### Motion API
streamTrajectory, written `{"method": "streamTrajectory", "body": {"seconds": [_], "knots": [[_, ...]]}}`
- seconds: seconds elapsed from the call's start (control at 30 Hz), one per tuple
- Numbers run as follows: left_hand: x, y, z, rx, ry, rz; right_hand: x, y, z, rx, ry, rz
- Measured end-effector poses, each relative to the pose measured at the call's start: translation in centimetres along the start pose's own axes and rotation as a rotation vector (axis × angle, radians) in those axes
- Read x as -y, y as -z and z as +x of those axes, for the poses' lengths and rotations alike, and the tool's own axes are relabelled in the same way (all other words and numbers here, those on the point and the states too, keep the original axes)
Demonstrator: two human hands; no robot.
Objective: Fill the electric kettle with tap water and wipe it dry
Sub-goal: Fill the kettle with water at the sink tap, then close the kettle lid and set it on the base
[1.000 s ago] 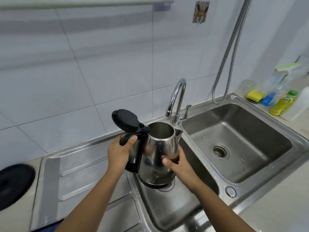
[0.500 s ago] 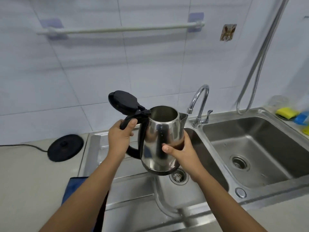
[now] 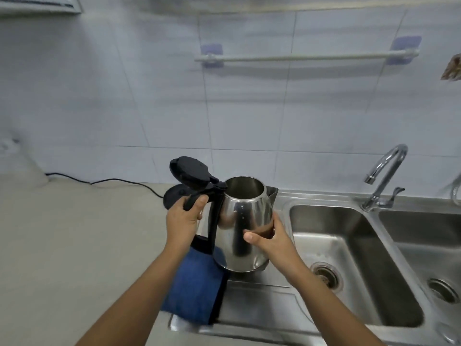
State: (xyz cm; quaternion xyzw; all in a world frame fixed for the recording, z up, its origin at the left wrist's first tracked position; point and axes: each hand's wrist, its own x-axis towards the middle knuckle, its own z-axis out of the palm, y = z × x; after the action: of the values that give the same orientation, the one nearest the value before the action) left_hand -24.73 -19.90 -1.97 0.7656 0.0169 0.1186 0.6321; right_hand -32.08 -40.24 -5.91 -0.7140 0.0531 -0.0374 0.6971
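A: Where is the kettle (image 3: 243, 221) right now?

B: Up in the air, held in both hands above the steel draining board, just left of the sink (image 3: 349, 248). It stands roughly upright, and its black lid (image 3: 190, 172) is flipped open, tilted back over the handle.

A: How are the hands placed?

B: The left hand (image 3: 183, 219) has its fingers (image 3: 199, 203) wrapped tight around the top of the black handle. The right hand (image 3: 270, 239) is pressed against the shiny body low on its right side, thumb across the front, the other fingers curled behind it.

A: Anything under it?

B: A folded blue cloth (image 3: 197, 288) lies at the edge of the draining board, partly below the kettle and behind the left forearm.

A: And the tap (image 3: 385, 176)?

B: Well to the right, at the back of the sink, apart from the kettle. The kettle's black base (image 3: 174, 196) sits on the bench (image 3: 74, 245) behind the left hand, its cord (image 3: 112, 181) running off along the tiled wall.
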Motion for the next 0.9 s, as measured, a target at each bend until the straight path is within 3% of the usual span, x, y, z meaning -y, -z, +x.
{"method": "streamTrajectory", "body": {"seconds": [0.47,0.9], "knots": [[6.5,19.3,11.2,0.001,0.032,0.057,-1.4,-22.2,6.1,0.047,-0.033,-0.043],[13.4,22.4,15.2,0.068,0.077,0.028,-5.0,-27.2,8.5,0.049,-0.147,-0.074]]}}
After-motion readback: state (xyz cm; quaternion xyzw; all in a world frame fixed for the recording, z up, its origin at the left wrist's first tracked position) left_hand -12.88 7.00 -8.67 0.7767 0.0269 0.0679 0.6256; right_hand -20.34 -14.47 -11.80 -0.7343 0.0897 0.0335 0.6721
